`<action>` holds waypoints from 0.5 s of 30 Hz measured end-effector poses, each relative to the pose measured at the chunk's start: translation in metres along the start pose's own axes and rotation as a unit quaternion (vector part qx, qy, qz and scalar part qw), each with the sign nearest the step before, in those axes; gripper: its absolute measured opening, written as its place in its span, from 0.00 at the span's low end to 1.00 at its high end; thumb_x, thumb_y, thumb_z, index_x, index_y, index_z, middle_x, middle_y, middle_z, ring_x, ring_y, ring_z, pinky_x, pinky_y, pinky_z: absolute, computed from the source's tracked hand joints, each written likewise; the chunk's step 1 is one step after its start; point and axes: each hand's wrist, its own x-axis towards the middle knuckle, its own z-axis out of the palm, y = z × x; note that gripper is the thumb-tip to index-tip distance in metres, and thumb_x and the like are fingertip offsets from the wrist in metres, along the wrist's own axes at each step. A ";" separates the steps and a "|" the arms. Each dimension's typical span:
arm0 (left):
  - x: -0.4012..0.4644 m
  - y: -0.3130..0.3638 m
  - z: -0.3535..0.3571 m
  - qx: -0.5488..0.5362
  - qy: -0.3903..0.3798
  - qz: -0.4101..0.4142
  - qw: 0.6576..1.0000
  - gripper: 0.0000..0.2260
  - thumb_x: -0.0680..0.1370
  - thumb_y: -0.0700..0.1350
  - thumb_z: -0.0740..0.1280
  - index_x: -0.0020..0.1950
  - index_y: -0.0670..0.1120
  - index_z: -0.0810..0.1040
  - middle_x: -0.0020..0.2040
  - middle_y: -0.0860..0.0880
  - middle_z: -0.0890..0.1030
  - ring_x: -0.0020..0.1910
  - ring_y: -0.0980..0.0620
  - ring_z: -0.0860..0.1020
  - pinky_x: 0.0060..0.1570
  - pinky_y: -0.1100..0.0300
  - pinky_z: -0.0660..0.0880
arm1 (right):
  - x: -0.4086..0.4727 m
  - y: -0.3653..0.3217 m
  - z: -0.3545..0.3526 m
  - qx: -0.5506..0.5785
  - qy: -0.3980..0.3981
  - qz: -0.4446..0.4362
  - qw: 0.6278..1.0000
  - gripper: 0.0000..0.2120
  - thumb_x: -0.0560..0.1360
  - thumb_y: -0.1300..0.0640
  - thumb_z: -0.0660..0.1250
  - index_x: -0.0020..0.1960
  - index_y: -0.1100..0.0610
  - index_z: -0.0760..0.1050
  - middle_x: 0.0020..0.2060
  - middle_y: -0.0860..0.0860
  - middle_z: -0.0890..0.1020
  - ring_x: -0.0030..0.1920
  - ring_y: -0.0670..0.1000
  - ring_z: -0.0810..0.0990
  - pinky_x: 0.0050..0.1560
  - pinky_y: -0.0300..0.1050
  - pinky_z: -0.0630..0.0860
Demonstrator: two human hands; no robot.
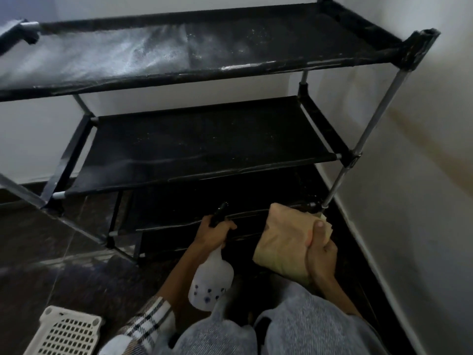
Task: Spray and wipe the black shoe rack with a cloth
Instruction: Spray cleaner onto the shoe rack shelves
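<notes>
The black shoe rack (pixel 204 147) stands against a white wall, with fabric shelves on metal poles. Its top shelf (pixel 153 55) carries a whitish film of spray or dust on the left half. My left hand (pixel 213 233) grips the black trigger head of a white spray bottle (pixel 211 280), nozzle pointing at the lower shelves. My right hand (pixel 321 252) holds a folded tan cloth (pixel 284 239) in front of the rack's lower right corner, thumb on top of the cloth. Whether the cloth touches the rack cannot be told.
A white wall (pixel 409 175) runs close along the rack's right side, with a dark skirting at the floor. A white perforated plastic basket (pixel 69 331) lies at the lower left on the dark tiled floor (pixel 51 265). My knees in grey trousers fill the bottom edge.
</notes>
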 end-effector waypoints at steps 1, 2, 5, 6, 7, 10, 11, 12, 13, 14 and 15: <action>-0.002 -0.007 -0.010 -0.016 0.012 0.012 1.000 0.10 0.70 0.42 0.71 0.46 0.44 0.73 0.33 0.47 0.74 0.29 0.53 0.73 0.26 0.62 0.70 | -0.003 0.000 0.004 -0.003 -0.008 0.005 1.000 0.23 0.78 0.40 0.57 0.53 0.59 0.77 0.46 0.53 0.81 0.47 0.51 0.79 0.51 0.47 0.76; -0.005 -0.014 -0.022 -0.033 0.027 0.028 0.999 0.07 0.71 0.42 0.70 0.46 0.45 0.74 0.33 0.48 0.75 0.31 0.53 0.75 0.27 0.62 0.71 | -0.007 0.001 0.007 -0.004 -0.017 0.010 1.000 0.23 0.78 0.41 0.57 0.54 0.60 0.77 0.48 0.55 0.81 0.49 0.53 0.79 0.54 0.50 0.76; -0.014 -0.034 -0.056 -0.076 0.090 0.076 0.990 0.05 0.74 0.37 0.66 0.41 0.47 0.76 0.30 0.51 0.78 0.31 0.54 0.75 0.27 0.63 0.73 | -0.019 0.003 0.019 -0.018 -0.038 0.028 0.999 0.25 0.78 0.41 0.57 0.53 0.63 0.77 0.49 0.59 0.81 0.51 0.56 0.79 0.55 0.54 0.77; -0.017 -0.040 -0.067 -0.084 0.116 0.076 0.987 0.06 0.74 0.36 0.65 0.41 0.47 0.75 0.29 0.51 0.78 0.30 0.54 0.75 0.27 0.62 0.73 | -0.024 0.005 0.023 -0.024 -0.043 0.033 0.998 0.25 0.78 0.40 0.57 0.52 0.62 0.77 0.49 0.59 0.81 0.50 0.56 0.79 0.53 0.52 0.76; -0.019 -0.046 -0.077 -0.084 0.137 0.069 0.985 0.06 0.73 0.35 0.65 0.43 0.46 0.75 0.29 0.50 0.77 0.30 0.53 0.75 0.27 0.60 0.73 | -0.028 0.006 0.028 -0.030 -0.048 0.038 0.998 0.24 0.78 0.40 0.56 0.51 0.61 0.76 0.48 0.58 0.81 0.50 0.56 0.79 0.52 0.51 0.76; -0.025 -0.069 -0.101 -0.061 0.149 0.060 0.985 0.06 0.74 0.34 0.64 0.50 0.40 0.73 0.30 0.47 0.76 0.29 0.52 0.74 0.27 0.61 0.73 | -0.040 0.010 0.041 -0.048 -0.067 0.052 0.995 0.23 0.78 0.40 0.56 0.48 0.59 0.76 0.45 0.58 0.80 0.49 0.58 0.79 0.53 0.54 0.76; -0.027 -0.078 -0.107 -0.049 0.153 0.059 0.985 0.07 0.75 0.34 0.64 0.51 0.40 0.73 0.31 0.46 0.76 0.29 0.53 0.74 0.27 0.62 0.73 | -0.044 0.011 0.045 -0.055 -0.076 0.051 0.994 0.23 0.78 0.40 0.55 0.44 0.58 0.76 0.42 0.57 0.80 0.48 0.58 0.79 0.52 0.55 0.76; -0.028 -0.086 -0.111 -0.035 0.158 0.056 0.985 0.07 0.75 0.34 0.64 0.52 0.40 0.72 0.33 0.46 0.76 0.30 0.54 0.75 0.27 0.64 0.73 | -0.047 0.012 0.049 -0.058 -0.083 0.049 0.994 0.22 0.78 0.40 0.55 0.41 0.57 0.75 0.39 0.57 0.79 0.45 0.58 0.79 0.50 0.54 0.76; -0.030 -0.094 -0.114 -0.025 0.164 0.049 0.985 0.08 0.75 0.34 0.64 0.53 0.41 0.73 0.35 0.46 0.77 0.32 0.53 0.76 0.28 0.64 0.73 | -0.048 0.013 0.052 -0.061 -0.089 0.046 0.993 0.22 0.78 0.41 0.55 0.39 0.57 0.74 0.37 0.56 0.79 0.41 0.55 0.79 0.46 0.51 0.76; -0.030 -0.102 -0.117 -0.018 0.170 0.038 0.985 0.09 0.75 0.34 0.65 0.53 0.42 0.73 0.38 0.45 0.78 0.35 0.52 0.77 0.29 0.64 0.74 | -0.049 0.015 0.055 -0.066 -0.092 0.043 0.993 0.22 0.79 0.41 0.55 0.40 0.58 0.75 0.36 0.54 0.78 0.38 0.51 0.77 0.42 0.48 0.75; -0.030 -0.108 -0.119 -0.015 0.176 0.027 0.984 0.09 0.74 0.34 0.65 0.53 0.43 0.73 0.41 0.44 0.79 0.38 0.51 0.78 0.32 0.63 0.75 | -0.049 0.017 0.058 -0.072 -0.095 0.040 0.992 0.23 0.79 0.41 0.55 0.43 0.60 0.75 0.35 0.52 0.76 0.36 0.47 0.75 0.39 0.44 0.73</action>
